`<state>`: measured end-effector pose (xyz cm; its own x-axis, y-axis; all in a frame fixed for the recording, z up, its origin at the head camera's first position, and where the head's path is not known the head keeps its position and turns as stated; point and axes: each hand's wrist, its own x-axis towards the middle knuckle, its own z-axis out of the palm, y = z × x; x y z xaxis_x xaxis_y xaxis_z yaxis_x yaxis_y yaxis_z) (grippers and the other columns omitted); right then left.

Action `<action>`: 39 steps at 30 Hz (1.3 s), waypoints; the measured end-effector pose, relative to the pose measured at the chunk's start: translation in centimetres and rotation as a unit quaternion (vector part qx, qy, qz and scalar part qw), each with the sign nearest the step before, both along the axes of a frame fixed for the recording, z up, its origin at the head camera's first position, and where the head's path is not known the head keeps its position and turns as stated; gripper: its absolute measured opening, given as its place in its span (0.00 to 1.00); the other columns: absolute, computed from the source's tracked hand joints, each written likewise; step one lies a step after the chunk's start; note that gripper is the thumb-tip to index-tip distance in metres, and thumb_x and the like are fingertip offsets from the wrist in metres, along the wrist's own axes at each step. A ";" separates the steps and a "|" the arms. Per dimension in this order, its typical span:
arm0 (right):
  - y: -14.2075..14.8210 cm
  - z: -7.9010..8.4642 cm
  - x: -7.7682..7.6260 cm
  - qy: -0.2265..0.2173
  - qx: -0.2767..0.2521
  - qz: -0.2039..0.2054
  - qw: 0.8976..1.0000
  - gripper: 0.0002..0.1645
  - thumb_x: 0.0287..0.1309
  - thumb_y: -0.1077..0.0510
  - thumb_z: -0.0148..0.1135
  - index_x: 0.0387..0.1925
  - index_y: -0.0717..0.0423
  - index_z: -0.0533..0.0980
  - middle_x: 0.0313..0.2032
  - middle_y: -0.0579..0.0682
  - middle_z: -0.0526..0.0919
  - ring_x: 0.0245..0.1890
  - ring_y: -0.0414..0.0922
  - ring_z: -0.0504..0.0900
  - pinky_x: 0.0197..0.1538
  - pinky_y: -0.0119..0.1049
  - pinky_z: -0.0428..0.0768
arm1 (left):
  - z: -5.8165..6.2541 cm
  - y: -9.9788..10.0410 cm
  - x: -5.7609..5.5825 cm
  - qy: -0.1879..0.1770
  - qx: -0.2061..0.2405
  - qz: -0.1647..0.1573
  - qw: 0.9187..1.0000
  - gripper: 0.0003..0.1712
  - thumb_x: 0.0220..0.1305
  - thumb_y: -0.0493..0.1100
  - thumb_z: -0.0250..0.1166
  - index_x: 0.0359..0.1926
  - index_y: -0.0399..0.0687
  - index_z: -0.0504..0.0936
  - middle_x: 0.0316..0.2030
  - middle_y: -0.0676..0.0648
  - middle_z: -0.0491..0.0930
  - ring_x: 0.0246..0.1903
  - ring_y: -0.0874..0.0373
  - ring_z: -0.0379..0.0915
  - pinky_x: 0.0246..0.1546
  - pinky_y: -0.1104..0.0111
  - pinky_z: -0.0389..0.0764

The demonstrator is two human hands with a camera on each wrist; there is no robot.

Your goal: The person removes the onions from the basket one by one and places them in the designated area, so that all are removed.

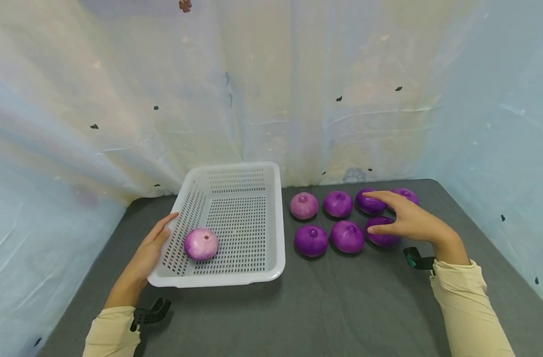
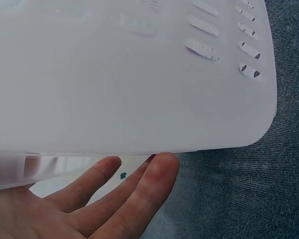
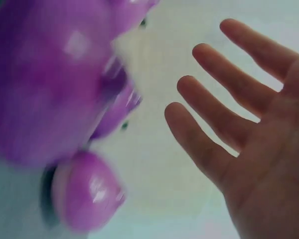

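Observation:
A white perforated plastic basket (image 1: 236, 228) stands on the dark table, with one pale purple onion (image 1: 201, 244) lying in its left front part. My left hand (image 1: 148, 250) holds the basket's left rim; in the left wrist view its fingers (image 2: 139, 199) reach the rim beside the outer wall. To the right of the basket, several purple onions sit in two rows. My right hand (image 1: 405, 218) hovers over the right end, thumb and fingers spread around the front-row onion (image 1: 383, 232), partly covering it and the onions behind. In the right wrist view the fingers (image 3: 199, 144) are apart from the onions.
Two other front-row onions are a dark one (image 1: 311, 241) and a brighter one (image 1: 348, 237). Behind them are a pinkish onion (image 1: 304, 206) and a purple onion (image 1: 338, 204). A pale curtain (image 1: 271, 99) hangs behind the table (image 1: 298, 317) and along its sides.

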<state>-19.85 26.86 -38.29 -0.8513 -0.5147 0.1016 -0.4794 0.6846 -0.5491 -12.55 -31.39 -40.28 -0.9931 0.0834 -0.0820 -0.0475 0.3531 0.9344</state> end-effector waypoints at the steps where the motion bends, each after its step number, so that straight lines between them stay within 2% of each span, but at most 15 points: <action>1: -0.6 0.2 0.0 0.005 0.001 0.003 1.000 0.51 0.54 0.41 0.73 0.73 0.54 0.61 0.72 0.58 0.64 0.72 0.61 0.60 0.67 0.67 0.63 | 0.0 0.0 0.0 0.000 0.000 -0.001 1.000 0.31 0.81 0.55 0.32 0.80 0.61 0.42 0.75 0.31 0.51 0.55 0.45 0.78 0.41 0.47 0.85; 10: -6.0 3.5 -0.6 0.027 -0.014 0.039 0.999 0.49 0.53 0.43 0.74 0.73 0.42 0.61 0.73 0.49 0.63 0.75 0.56 0.57 0.71 0.64 0.60 | -0.4 0.1 -0.1 -0.005 0.011 0.000 1.000 0.31 0.81 0.56 0.32 0.80 0.62 0.42 0.75 0.30 0.52 0.53 0.49 0.79 0.41 0.46 0.85; 13: -8.2 4.4 -0.9 0.037 -0.022 0.062 0.997 0.48 0.54 0.42 0.73 0.73 0.41 0.62 0.72 0.47 0.65 0.74 0.54 0.58 0.72 0.61 0.61 | -0.3 0.1 -0.1 -0.005 0.007 0.000 1.000 0.31 0.81 0.56 0.32 0.80 0.62 0.42 0.75 0.30 0.52 0.53 0.50 0.80 0.41 0.47 0.86; 18: -12.4 5.9 -1.5 0.045 -0.005 0.104 0.994 0.49 0.54 0.37 0.72 0.73 0.41 0.62 0.73 0.44 0.65 0.75 0.51 0.59 0.74 0.56 0.61 | -0.2 0.3 -0.3 -0.005 0.010 -0.002 1.000 0.31 0.81 0.56 0.32 0.80 0.62 0.42 0.74 0.30 0.52 0.52 0.51 0.80 0.40 0.47 0.86; 23: -16.5 7.4 -2.0 0.047 0.002 0.143 0.989 0.48 0.54 0.41 0.74 0.73 0.42 0.63 0.72 0.44 0.66 0.74 0.47 0.61 0.74 0.52 0.63 | -0.3 0.4 -0.1 -0.006 0.012 0.001 1.000 0.31 0.81 0.57 0.32 0.80 0.63 0.42 0.75 0.31 0.52 0.54 0.47 0.79 0.41 0.46 0.85; 26: -19.2 8.1 -2.3 0.063 0.020 0.173 0.983 0.47 0.53 0.44 0.75 0.72 0.44 0.65 0.71 0.46 0.68 0.72 0.46 0.64 0.73 0.48 0.65 | -0.3 0.3 0.0 -0.008 0.017 0.001 1.000 0.31 0.80 0.57 0.32 0.80 0.65 0.43 0.75 0.32 0.51 0.53 0.50 0.79 0.41 0.46 0.85; 30: -22.8 8.3 -2.6 0.062 0.043 0.198 0.977 0.47 0.52 0.46 0.76 0.71 0.44 0.65 0.70 0.45 0.68 0.71 0.44 0.65 0.73 0.43 0.66 | -0.3 0.2 0.0 -0.012 0.016 0.008 1.000 0.31 0.80 0.58 0.32 0.79 0.66 0.43 0.76 0.33 0.51 0.52 0.55 0.79 0.42 0.47 0.85; 39: -29.8 6.5 -2.1 0.032 0.080 0.239 0.967 0.46 0.52 0.48 0.76 0.71 0.41 0.66 0.71 0.42 0.69 0.72 0.41 0.65 0.74 0.39 0.64 | -0.4 0.2 0.1 -0.011 0.013 0.006 1.000 0.31 0.80 0.57 0.32 0.79 0.65 0.43 0.76 0.33 0.49 0.54 0.50 0.78 0.41 0.46 0.85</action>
<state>-21.97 -2.97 -31.83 -0.5066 -0.8616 0.0322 -0.7914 0.4499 -0.4138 -12.42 -31.22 -40.64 -0.9920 0.0736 -0.1025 -0.0731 0.3271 0.9422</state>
